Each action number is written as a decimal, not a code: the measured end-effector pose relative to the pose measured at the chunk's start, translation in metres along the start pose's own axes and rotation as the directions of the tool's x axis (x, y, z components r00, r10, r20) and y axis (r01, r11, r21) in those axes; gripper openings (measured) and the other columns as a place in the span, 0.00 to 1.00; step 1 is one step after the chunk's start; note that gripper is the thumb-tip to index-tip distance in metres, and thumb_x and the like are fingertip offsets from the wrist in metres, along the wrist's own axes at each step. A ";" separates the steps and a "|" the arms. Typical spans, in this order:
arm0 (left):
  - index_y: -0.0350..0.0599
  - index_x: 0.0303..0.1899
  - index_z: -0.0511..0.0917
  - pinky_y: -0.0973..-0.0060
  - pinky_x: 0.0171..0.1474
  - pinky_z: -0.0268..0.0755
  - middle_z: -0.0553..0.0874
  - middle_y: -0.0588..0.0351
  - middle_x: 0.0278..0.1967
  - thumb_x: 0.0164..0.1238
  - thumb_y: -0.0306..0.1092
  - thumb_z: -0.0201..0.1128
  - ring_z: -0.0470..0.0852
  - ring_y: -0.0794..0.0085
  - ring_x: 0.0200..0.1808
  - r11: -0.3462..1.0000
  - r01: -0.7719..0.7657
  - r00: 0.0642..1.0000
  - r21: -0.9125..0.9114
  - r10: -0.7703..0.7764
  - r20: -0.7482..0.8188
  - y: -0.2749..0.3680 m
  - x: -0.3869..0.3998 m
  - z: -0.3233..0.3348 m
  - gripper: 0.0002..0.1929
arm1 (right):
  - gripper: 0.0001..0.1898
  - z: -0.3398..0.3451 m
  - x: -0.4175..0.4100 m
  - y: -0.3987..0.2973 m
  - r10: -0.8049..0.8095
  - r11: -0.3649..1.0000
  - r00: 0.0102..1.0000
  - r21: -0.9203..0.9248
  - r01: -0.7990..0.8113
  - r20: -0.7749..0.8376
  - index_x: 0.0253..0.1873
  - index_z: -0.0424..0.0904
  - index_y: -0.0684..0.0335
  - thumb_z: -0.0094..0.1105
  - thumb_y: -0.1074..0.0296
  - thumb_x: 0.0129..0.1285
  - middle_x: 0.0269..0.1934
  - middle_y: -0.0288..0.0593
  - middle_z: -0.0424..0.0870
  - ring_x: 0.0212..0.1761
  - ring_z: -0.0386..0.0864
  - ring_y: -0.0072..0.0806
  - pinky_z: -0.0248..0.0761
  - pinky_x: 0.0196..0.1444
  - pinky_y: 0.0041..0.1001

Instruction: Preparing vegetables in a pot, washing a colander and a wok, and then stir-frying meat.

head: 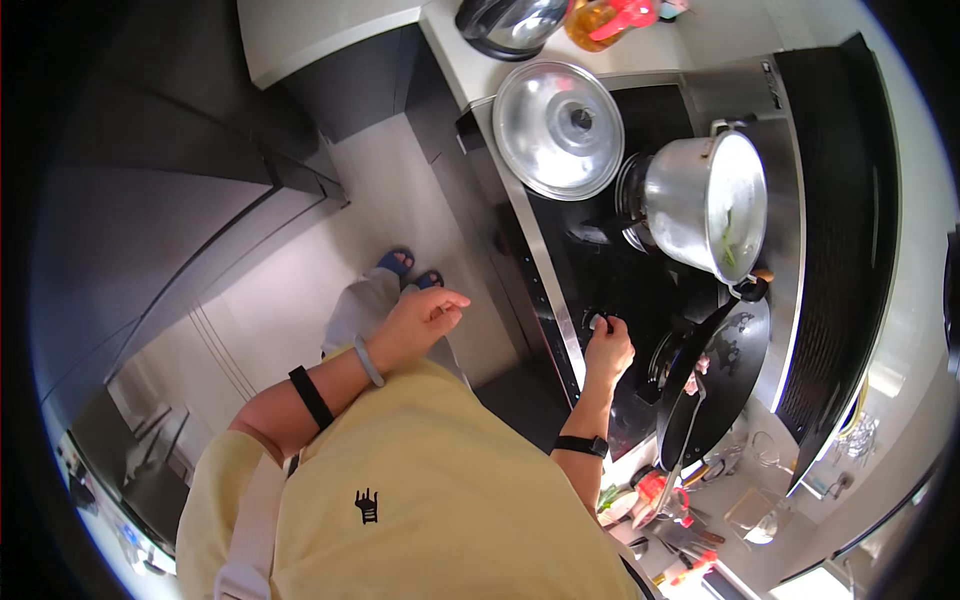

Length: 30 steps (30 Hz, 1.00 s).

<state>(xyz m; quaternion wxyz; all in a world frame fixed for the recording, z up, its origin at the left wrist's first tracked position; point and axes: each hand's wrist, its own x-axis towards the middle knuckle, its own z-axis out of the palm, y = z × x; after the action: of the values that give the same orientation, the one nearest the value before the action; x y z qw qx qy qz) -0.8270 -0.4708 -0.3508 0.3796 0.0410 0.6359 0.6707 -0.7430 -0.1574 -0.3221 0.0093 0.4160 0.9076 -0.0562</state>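
My right hand (610,355) pinches a round control knob (598,322) on the black glass gas hob (555,232). Beside that hand, a black wok (724,397) sits over the nearer burner, with pieces of meat (696,377) and a metal-handled utensil (688,431) in it. Past the wok, a tall aluminium pot (679,206) stands on the other burner, green stalks (727,240) lying inside. Its size matches a domed metal lid (559,131) resting at the hob's front corner. My left hand (426,319) hangs over the floor, fingers loosely curled, holding nothing.
A black range hood (840,225) slopes along the wall side. A bottle of amber liquid (596,26) and a dark-based appliance (514,26) stand beyond the lid. Red-topped containers (652,487) and knives (694,536) crowd the counter near my right elbow. Dark cabinets (172,150) line the opposite side.
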 end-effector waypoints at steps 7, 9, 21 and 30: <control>0.39 0.50 0.80 0.81 0.37 0.71 0.82 0.61 0.32 0.69 0.32 0.59 0.77 0.83 0.32 0.982 -0.140 0.990 0.126 0.136 0.038 0.050 -0.010 0.046 0.12 | 0.14 -0.044 0.004 0.022 -0.053 0.997 0.998 0.055 0.052 0.019 0.45 0.83 0.60 0.62 0.58 0.60 0.36 0.54 0.86 0.40 0.84 0.52 0.77 0.44 0.43; 0.39 0.50 0.80 0.81 0.38 0.72 0.83 0.60 0.34 0.69 0.32 0.60 0.78 0.82 0.32 0.973 -0.160 0.987 0.164 0.157 0.035 0.075 -0.012 0.050 0.12 | 0.14 -0.057 -0.001 0.026 -0.052 0.995 0.999 0.082 0.050 0.017 0.45 0.83 0.59 0.62 0.58 0.60 0.36 0.54 0.86 0.40 0.84 0.53 0.77 0.43 0.44; 0.39 0.65 0.62 0.58 0.65 0.60 0.67 0.42 0.61 0.58 0.35 0.70 0.65 0.51 0.63 0.705 -0.390 0.465 0.593 0.706 -0.534 0.242 0.134 -0.089 0.35 | 0.19 -0.119 -0.002 -0.043 0.030 0.988 0.998 0.152 -0.020 -0.061 0.48 0.84 0.62 0.67 0.55 0.58 0.31 0.52 0.86 0.32 0.85 0.43 0.77 0.36 0.38; 0.39 0.68 0.59 0.56 0.69 0.55 0.62 0.40 0.66 0.60 0.34 0.69 0.60 0.49 0.68 0.700 -0.460 0.540 0.546 0.709 -0.453 0.258 0.217 -0.156 0.37 | 0.23 -0.126 0.201 -0.377 -0.151 0.345 0.989 0.937 0.057 -0.005 0.57 0.76 0.70 0.67 0.64 0.59 0.39 0.43 0.85 0.31 0.81 0.24 0.73 0.28 0.23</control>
<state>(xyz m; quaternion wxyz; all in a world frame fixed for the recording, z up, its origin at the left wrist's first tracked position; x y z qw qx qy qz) -1.1822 -0.4524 -0.2450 -0.1247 0.0955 0.7833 0.6015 -1.1563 -0.2360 -0.1739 -0.1951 0.2861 0.7373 -0.5800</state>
